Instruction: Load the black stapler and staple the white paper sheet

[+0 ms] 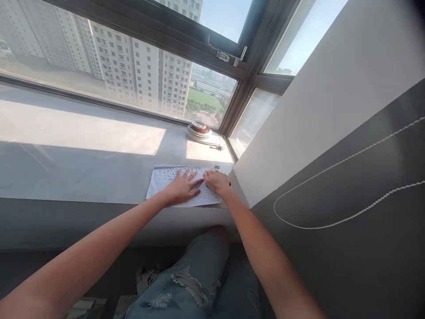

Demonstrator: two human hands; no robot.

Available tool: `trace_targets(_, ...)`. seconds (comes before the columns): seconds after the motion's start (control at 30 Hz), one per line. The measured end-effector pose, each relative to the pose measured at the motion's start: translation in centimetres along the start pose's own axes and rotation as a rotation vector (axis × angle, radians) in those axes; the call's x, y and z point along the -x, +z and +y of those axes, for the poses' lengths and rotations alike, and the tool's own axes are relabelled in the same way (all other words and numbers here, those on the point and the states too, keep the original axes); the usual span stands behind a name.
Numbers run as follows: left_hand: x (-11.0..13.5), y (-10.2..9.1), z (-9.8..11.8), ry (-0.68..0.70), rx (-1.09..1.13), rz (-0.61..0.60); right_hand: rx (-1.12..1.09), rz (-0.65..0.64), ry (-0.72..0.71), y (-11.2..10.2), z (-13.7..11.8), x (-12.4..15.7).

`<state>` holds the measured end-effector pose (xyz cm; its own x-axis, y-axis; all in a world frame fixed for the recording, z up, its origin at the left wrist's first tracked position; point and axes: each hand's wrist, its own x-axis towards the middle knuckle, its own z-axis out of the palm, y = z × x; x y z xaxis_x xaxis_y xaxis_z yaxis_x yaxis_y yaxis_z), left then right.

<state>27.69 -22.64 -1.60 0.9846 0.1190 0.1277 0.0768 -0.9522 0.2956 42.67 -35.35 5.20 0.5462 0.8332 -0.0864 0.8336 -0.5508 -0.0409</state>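
A printed sheet (161,178) lies at the front edge of the grey sill (83,170), the left hand (182,188) flat on it, fingers spread. Just right, the right hand (217,181) rests on the sheet, curled around a thin pen (229,183).

Both arms are bare and stretched way out in front, coming in from the bottom corners and angling toward each other, so the hands end up just beside one another. The left arm (99,248) runs up from the lower left, pretty much straight at the elbow, wrist flat. The left hand (182,188) is palm down, fingers straight and spread, thumb on the side facing the other hand. The right arm (265,257) comes up from the lower right, also nearly straight. The right hand (217,181) is knuckles up, fingers curled in and pinched toward the thumb, right next to the left index fingertip.
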Motion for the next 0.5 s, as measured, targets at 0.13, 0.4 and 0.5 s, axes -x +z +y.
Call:
trace_targets(0.13,0.0,0.1,-0.1,-0.004,-0.016,0.0,0.06,0.022,-0.004,0.2,-0.7,0.2)
trace_targets(0.4,0.0,-0.1,-0.1,-0.009,-0.011,-0.025,0.121,0.081,-0.039,0.7,-1.6,0.7)
trace_targets(0.5,-0.1,-0.2,-0.1,-0.024,-0.004,-0.039,0.135,0.102,-0.06,0.8,-1.7,0.8)
